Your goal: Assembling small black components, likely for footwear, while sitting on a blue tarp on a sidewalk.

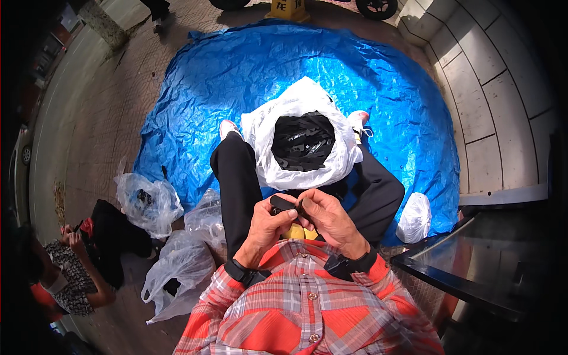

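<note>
My left hand and my right hand meet close in front of my plaid shirt. Pinched in the left one is a small flat black piece with a rounded end. The right fingers close on a dark bit right beside it; whether the two are joined I cannot tell. Just beyond my hands, between my legs, a white plastic bag stands with its mouth wide, holding many black pieces, some of them shiny. Something yellow shows below my fingers, partly hidden.
A creased blue tarp lies under the bag and my feet. Clear plastic bags sit at the left, near a seated person. At the right are a tied white bag, a dark glossy panel and a tiled wall.
</note>
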`<state>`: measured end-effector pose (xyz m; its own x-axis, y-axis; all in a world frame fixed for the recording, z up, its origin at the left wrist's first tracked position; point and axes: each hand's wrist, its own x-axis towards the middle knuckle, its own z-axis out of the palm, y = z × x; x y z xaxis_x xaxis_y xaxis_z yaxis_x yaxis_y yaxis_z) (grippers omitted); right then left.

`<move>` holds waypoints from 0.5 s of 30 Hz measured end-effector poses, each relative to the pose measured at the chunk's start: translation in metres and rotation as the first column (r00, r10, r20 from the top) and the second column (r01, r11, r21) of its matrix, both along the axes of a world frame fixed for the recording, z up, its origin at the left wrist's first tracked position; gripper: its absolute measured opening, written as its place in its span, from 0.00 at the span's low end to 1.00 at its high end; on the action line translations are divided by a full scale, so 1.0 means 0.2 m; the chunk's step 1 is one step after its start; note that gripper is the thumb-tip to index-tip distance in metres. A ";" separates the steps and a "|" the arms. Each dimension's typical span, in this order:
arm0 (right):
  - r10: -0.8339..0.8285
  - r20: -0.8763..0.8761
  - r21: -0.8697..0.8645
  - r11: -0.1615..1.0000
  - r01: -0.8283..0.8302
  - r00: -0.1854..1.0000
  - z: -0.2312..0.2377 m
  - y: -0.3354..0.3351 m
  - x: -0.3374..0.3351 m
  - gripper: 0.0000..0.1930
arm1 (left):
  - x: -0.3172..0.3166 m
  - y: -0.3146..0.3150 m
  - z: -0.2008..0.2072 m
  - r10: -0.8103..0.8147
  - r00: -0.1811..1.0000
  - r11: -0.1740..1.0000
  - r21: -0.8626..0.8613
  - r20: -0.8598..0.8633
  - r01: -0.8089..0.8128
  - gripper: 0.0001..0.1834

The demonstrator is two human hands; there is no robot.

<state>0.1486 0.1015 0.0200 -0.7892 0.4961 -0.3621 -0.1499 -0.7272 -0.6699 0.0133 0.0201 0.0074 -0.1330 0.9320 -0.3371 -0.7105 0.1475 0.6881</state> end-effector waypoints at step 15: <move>-0.020 0.080 0.032 0.999 0.017 0.997 0.00 0.03 0.02 0.12 | 0.05 -0.01 -0.05 0.070 0.995 0.995 0.074 -0.067 -0.065 0.12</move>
